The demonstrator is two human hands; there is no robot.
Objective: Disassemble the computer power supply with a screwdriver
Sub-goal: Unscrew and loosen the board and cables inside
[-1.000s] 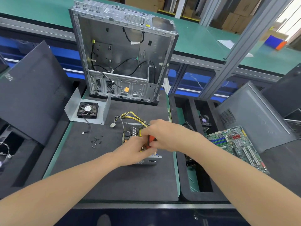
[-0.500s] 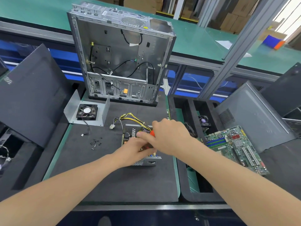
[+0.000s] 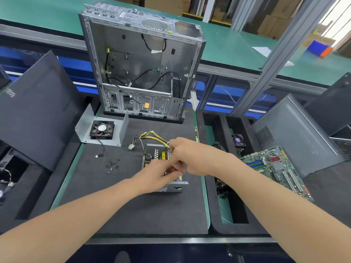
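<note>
Barely moved: fingers of the left hand slid closer under the right fist, blurred, grip unclear. Right hand wraps the screwdriver, so probably still on a board screw. Power supply lies open on the mat, long axis running away from the person, cables at the far end.

Wide open counter in front of the power supply, plenty of room there. Left of it, loose screws litter the lane, fan bracket beyond. Behind it, the wire bundle, then the upright case blocks everything. Right, foam bins drop away.
</note>
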